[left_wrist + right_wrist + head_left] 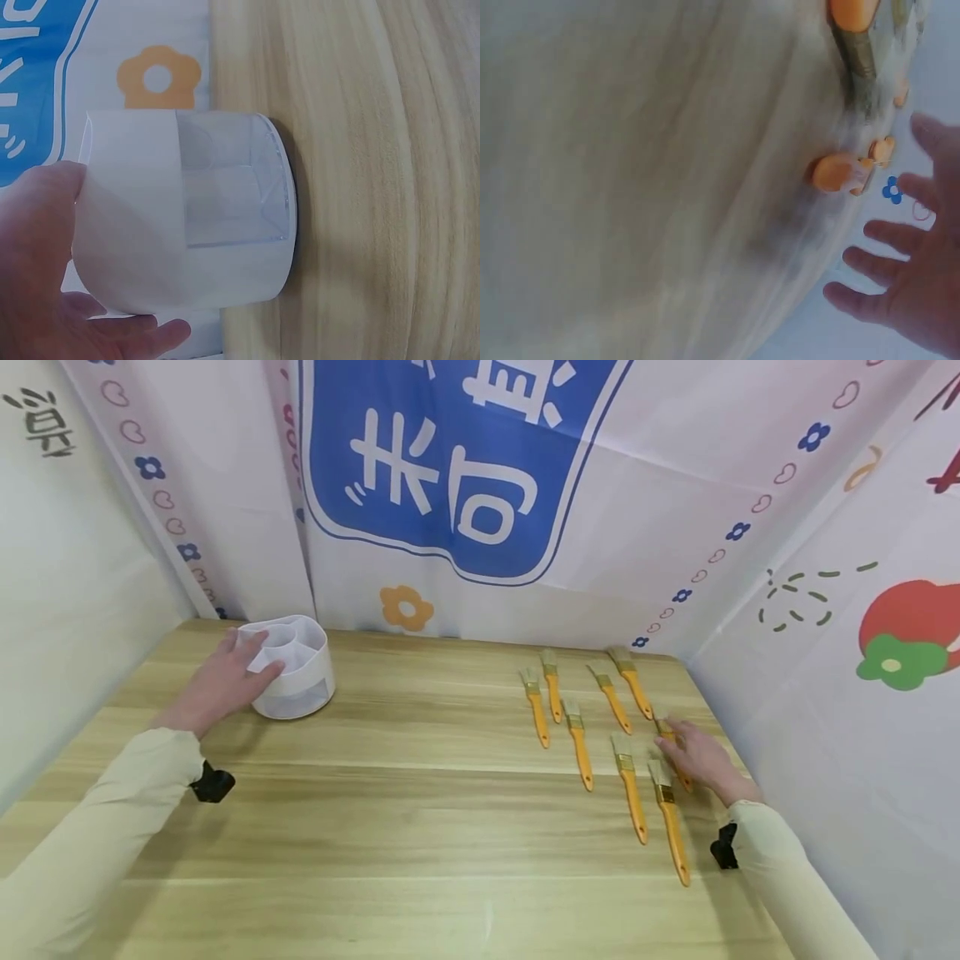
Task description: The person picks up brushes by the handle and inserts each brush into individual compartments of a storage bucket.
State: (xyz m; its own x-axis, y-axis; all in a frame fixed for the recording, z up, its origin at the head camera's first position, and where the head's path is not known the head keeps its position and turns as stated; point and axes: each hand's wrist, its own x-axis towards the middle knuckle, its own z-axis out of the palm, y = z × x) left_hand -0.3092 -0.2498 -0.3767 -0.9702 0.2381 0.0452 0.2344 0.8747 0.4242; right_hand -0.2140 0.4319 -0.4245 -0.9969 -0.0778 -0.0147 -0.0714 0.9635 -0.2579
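A round white desk organizer point(294, 681) with several compartments and a clear lower front stands at the back left of the table. My left hand point(228, 678) holds it from above; in the left wrist view, the thumb reaches over the rim of the organizer point(135, 210) and other fingers lie along its outer side. At the right, my right hand point(705, 758) is over a paintbrush point(684, 779) with an orange handle, partly hidden by the fingers. The right wrist view shows that hand point(915, 270) with fingers spread and nothing between them.
Several more orange-handled paintbrushes lie to the left of my right hand, among them one nearest the front point(673, 835) and one farthest left point(536, 710). A printed cloth point(660, 510) hangs behind the wooden table point(375, 843), with cloth walls at both sides.
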